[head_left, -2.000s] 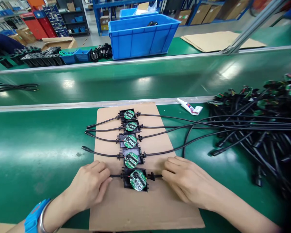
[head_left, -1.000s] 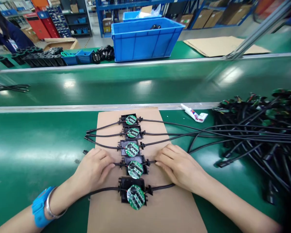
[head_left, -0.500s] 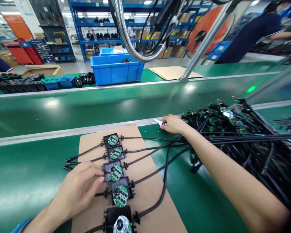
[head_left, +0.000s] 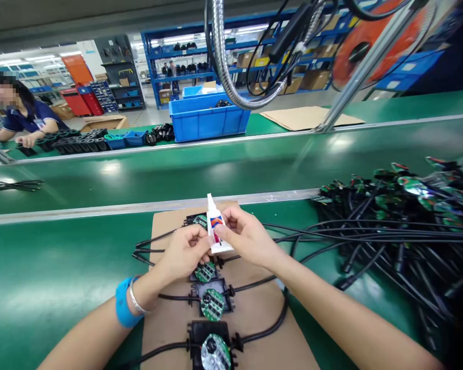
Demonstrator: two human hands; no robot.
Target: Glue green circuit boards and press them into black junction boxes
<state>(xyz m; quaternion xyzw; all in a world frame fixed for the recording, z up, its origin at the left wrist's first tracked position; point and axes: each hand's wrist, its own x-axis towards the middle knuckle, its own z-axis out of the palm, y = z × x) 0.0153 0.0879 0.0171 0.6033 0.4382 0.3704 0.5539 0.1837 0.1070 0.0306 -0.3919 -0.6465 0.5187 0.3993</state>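
Note:
My right hand (head_left: 247, 234) is closed around a small white glue bottle (head_left: 217, 231) with a red and blue label, its pointed nozzle upward. The fingertips of my left hand (head_left: 187, 249) are pinched at the bottle's lower left edge. Under both hands, a column of black plastic housings runs down a cardboard sheet (head_left: 270, 336). Each visible housing carries a round green circuit board (head_left: 212, 304) and has black cables at its sides. The nearest housing (head_left: 208, 329) has a board with a silvery coating. My hands and the bottle partly cover the farther housings.
A tangled heap of black cables with circuit boards (head_left: 393, 205) lies at right. Beyond the metal rail are a blue bin (head_left: 210, 121), flat cardboard (head_left: 312, 117) and black parts (head_left: 81, 141). A person (head_left: 31, 115) works at far left. A metal conduit (head_left: 226, 77) hangs overhead.
My right hand has brought the glue bottle from the rail leftward over the housings. My left hand has moved up from beside the housings to the bottle. The view has shifted left.

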